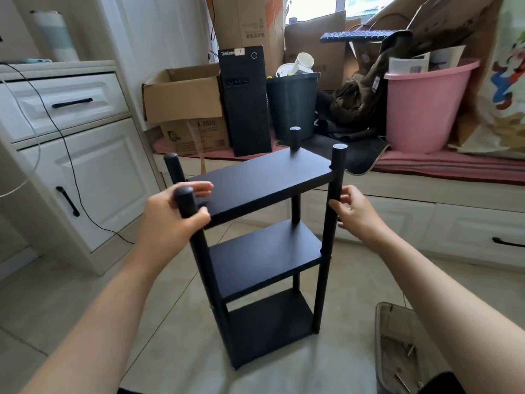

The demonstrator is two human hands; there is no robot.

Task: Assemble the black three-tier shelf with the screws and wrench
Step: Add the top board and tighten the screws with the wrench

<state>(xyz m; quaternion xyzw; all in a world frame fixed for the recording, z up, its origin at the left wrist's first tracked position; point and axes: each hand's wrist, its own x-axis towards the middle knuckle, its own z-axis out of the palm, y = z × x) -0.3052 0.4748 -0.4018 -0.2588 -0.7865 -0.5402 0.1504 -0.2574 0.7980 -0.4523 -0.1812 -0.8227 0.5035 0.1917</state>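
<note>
The black shelf stands upright on the tiled floor, close in front of the person and well away from the white cabinets on the left. All three boards are already fixed between the four round posts, so I judge the main assembly as almost finished.

The left hand has its fingers curled around the near left post, just under the rounded top, with the fingertips lying on the top board. The right hand pinches the near right post lightly with thumb and fingers.

What remains is probably only to test the firmness and to tighten some screws; whether every joint is tight I cannot tell.

At the floor's near right corner lies a tray with some loose screws. A wrench is not clearly visible.
</note>
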